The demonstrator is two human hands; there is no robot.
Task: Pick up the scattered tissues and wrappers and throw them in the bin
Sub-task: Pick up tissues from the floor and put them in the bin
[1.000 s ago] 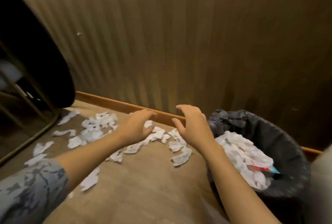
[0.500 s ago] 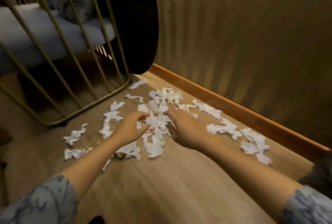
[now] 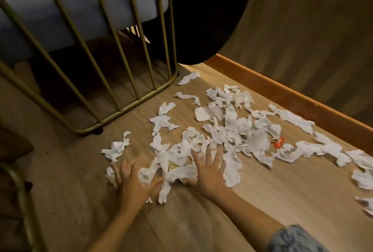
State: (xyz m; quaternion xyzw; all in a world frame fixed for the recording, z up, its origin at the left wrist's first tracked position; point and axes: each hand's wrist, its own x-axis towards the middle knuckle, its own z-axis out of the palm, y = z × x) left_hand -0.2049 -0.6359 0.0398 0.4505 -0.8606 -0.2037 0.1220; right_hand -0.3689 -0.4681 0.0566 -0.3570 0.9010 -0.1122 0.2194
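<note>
Several crumpled white tissues (image 3: 238, 128) lie scattered over the wooden floor. A small red wrapper (image 3: 279, 143) sits among them at the right. A yellowish wrapper (image 3: 173, 166) peeks out of the near clump. My left hand (image 3: 134, 181) lies flat on the floor with fingers spread, its thumb against that clump. My right hand (image 3: 205, 171) presses down on the same clump (image 3: 177, 171), fingers apart. Neither hand has closed on anything. The bin is out of view.
A chair with a gold metal-bar frame (image 3: 129, 106) and grey cushion (image 3: 66, 9) stands at the upper left. A dark round shape (image 3: 207, 15) hangs behind it. A wooden skirting board (image 3: 286, 92) runs along the ribbed wall (image 3: 314, 25) at the right.
The view swung left from the bin and moved closer to the tissues. Both hands dropped from the air to the floor and came together around a clump of tissues.
</note>
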